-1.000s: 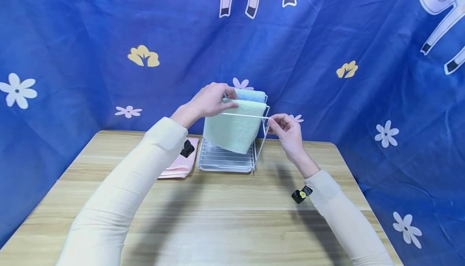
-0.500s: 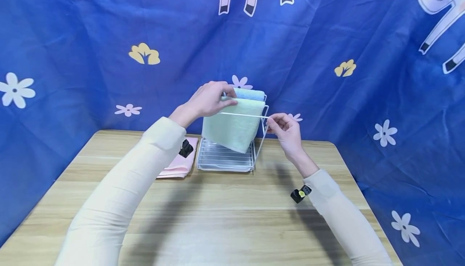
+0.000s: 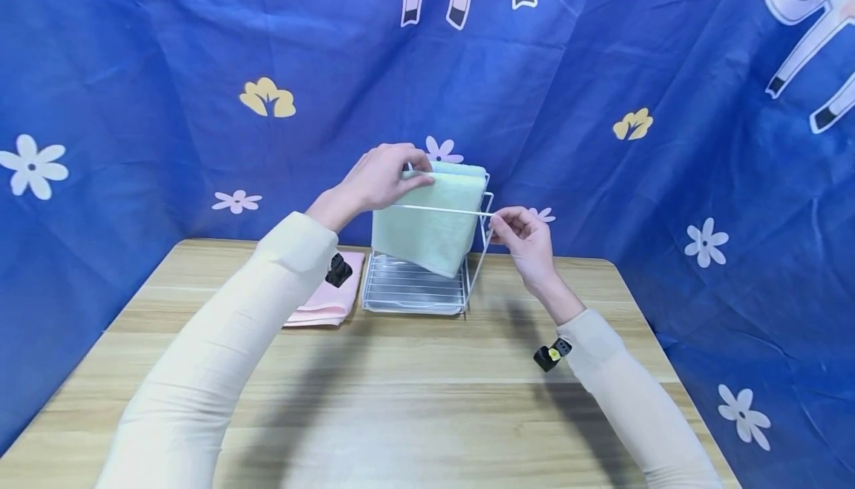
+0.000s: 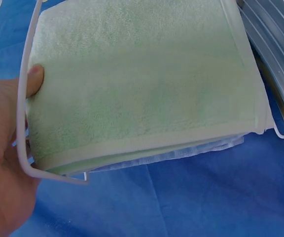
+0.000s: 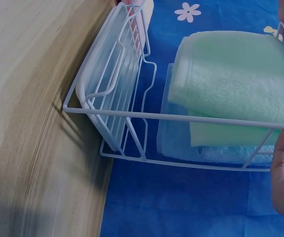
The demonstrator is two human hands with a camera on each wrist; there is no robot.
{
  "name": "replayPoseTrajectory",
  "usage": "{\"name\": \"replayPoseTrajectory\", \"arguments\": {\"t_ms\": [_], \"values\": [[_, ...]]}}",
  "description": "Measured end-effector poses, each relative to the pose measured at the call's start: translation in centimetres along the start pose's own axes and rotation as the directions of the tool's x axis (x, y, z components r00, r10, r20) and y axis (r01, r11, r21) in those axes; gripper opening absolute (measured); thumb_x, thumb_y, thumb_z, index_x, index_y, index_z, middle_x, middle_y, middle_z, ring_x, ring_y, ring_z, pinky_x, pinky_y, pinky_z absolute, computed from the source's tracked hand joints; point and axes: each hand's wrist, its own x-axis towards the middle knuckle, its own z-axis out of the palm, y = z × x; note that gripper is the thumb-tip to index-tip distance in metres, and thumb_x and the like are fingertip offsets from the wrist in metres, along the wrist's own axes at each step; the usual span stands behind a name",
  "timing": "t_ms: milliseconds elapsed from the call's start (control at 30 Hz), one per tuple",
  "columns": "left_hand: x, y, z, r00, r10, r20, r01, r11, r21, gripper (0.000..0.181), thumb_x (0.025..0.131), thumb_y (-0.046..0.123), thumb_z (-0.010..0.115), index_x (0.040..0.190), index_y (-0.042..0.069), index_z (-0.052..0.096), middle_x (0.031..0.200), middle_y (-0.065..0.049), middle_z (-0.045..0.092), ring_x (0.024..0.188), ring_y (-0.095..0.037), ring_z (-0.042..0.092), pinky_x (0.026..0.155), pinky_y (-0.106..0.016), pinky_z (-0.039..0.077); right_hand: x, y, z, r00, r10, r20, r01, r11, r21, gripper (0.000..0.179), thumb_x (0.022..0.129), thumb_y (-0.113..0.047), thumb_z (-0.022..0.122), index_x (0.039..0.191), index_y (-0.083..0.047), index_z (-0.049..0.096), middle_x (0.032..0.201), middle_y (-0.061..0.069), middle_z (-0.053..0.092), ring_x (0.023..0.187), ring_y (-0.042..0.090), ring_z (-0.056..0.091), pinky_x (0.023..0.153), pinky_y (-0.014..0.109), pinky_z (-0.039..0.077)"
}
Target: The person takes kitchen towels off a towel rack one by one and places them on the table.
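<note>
A white wire rack [image 3: 414,292] stands upright on the table. Inside it hangs a folded light-green towel [image 3: 427,233], its lower edge slanting above the wire shelf. With thumb and fingers my left hand [image 3: 384,177] pinches the towel's upper left part; in the left wrist view the thumb presses its face beside the rack's side wire. Behind the green towel sits a light-blue towel [image 5: 221,154], mostly covered. At the rack's upper right front corner, my right hand [image 3: 528,240] pinches the white wire frame. Its fingertips are partly hidden there.
Left of the rack, a folded pink towel [image 3: 334,300] lies on the wooden table [image 3: 427,392], partly behind my left wrist. A blue patterned curtain [image 3: 334,88] hangs close behind the rack.
My left hand has risen slightly with the green towel, which now covers more of the blue one. The right hand keeps its hold on the frame.
</note>
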Motion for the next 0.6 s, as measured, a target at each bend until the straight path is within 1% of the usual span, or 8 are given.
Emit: {"name": "replayPoseTrajectory", "arguments": {"t_ms": [200, 400, 500, 600], "values": [[-0.1, 0.3, -0.8, 1.0, -0.01, -0.018, 0.009, 1.0, -0.018, 0.023, 0.101, 0.032, 0.073, 0.113, 0.013, 0.077, 0.11, -0.007, 0.076, 0.094, -0.027, 0.065, 0.082, -0.044, 0.051, 0.1, 0.0, 0.0, 1.0, 0.001, 0.007, -0.001, 1.0, 0.019, 0.029, 0.101, 0.007, 0.062, 0.095, -0.019, 0.072, 0.082, -0.002, 0.073, 0.074, 0.006, 0.07, 0.074, 0.023, 0.063], [-0.2, 0.4, -1.4, 0.998, 0.017, -0.061, -0.019, 0.999, -0.035, 0.02, 0.1, 0.03, 0.074, 0.11, 0.013, 0.078, 0.107, -0.006, 0.077, 0.091, -0.026, 0.064, 0.081, -0.04, 0.048, 0.0, -0.1, 0.1, 1.0, -0.001, 0.002, 0.001, 1.0, 0.023, 0.03, 0.1, 0.009, 0.061, 0.094, -0.018, 0.072, 0.082, -0.002, 0.073, 0.073, 0.005, 0.07, 0.073, 0.024, 0.063], [-0.4, 0.5, -1.8, 0.996, 0.026, -0.087, -0.03, 0.999, -0.044, 0.019, 0.1, 0.029, 0.075, 0.109, 0.012, 0.078, 0.105, -0.008, 0.077, 0.091, -0.026, 0.064, 0.081, -0.04, 0.048, 0.0, -0.1, 0.2, 1.0, 0.0, -0.004, 0.0, 1.0, 0.015, 0.03, 0.1, 0.009, 0.06, 0.094, -0.019, 0.072, 0.082, -0.005, 0.073, 0.073, 0.005, 0.07, 0.073, 0.025, 0.063], [-0.6, 0.6, -2.2, 0.995, 0.022, -0.101, -0.027, 0.998, -0.055, 0.019, 0.1, 0.029, 0.075, 0.108, 0.012, 0.078, 0.105, -0.008, 0.076, 0.091, -0.026, 0.064, 0.083, -0.04, 0.048, 0.0, -0.1, 0.2, 1.0, 0.0, -0.008, 0.001, 1.0, 0.007, 0.031, 0.101, 0.009, 0.061, 0.094, -0.019, 0.071, 0.082, -0.008, 0.073, 0.073, 0.004, 0.069, 0.072, 0.024, 0.063]]}}
